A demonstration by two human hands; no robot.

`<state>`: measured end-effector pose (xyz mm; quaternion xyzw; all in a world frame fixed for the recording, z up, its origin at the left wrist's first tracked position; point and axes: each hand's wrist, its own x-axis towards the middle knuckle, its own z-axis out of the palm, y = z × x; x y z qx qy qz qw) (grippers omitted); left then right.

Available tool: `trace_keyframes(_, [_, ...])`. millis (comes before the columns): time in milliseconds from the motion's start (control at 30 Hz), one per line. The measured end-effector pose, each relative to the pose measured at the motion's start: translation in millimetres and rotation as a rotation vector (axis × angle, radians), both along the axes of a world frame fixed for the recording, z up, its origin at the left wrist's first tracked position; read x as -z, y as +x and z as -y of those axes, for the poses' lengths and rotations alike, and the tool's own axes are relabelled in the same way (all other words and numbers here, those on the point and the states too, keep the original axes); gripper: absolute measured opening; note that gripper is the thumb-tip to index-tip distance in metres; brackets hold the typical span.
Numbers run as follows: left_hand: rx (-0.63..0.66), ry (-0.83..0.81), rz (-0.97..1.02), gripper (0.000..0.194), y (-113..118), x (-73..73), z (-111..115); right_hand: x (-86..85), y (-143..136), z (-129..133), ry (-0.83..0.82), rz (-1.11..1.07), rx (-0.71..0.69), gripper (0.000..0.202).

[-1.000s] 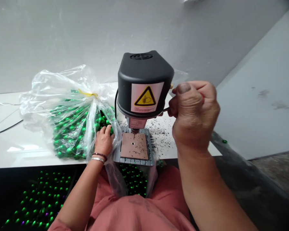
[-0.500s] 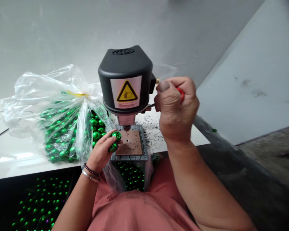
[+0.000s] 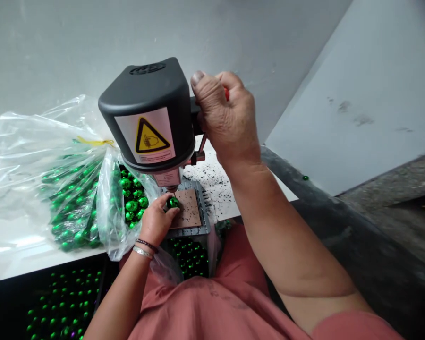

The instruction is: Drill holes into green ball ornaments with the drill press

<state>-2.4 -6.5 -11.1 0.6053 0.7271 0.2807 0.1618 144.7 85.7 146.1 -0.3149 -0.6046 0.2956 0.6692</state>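
Note:
My left hand [image 3: 157, 218] pinches a shiny green ball [image 3: 173, 202] between thumb and fingers. It holds the ball on the brown board [image 3: 189, 210], right beneath the thin bit of a black drill press [image 3: 145, 108]. Whether the bit touches the ball I cannot tell. My right hand [image 3: 230, 118] is wrapped around the red-ended handle [image 3: 227, 94] of the press, at the right of its head. Left of the press, a clear plastic bag [image 3: 31, 146] full of green balls is tied with a yellow strip.
Dark shavings [image 3: 216, 189] lie on the white table [image 3: 10, 257] right of the press base [image 3: 203, 226]. More green balls fill a dark container [image 3: 63, 302] at the lower left and a bag [image 3: 189, 257] below the press. One green ball [image 3: 305, 178] sits near the right wall.
My left hand has brought a ball under the bit; two balls showed in it before, one shows now. My right hand has moved up beside the drill head. The view has shifted right.

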Motion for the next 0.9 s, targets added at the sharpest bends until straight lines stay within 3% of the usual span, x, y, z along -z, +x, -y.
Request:
trace_keyframes(167, [0.115, -0.004, -0.106, 0.04, 6.8, -1.1, -1.8, 1.1, -1.1, 1.2, 0.006, -0.016, 0.0, 0.037])
trace_keyframes(400, [0.118, -0.015, -0.143, 0.042, 5.1, 1.1, 0.7, 4.6, -0.9, 1.2, 0.028, -0.057, -0.023, 0.033])
trace_keyframes(600, [0.085, -0.131, -0.139, 0.043, 4.9, -4.2, -2.8, 4.4, 1.1, 1.7, 0.05, -0.031, -0.026, 0.031])
trace_keyframes(767, [0.095, -0.156, -0.108, 0.041, 3.5, -5.7, -3.9, 6.1, 5.5, 22.1, 0.125, -0.008, -0.019, 0.025])
trace_keyframes(900, [0.087, -0.144, -0.105, 0.043, 3.2, -3.9, -3.8, 17.3, 11.7, 48.6, 0.154, 0.02, 0.012, 0.019])
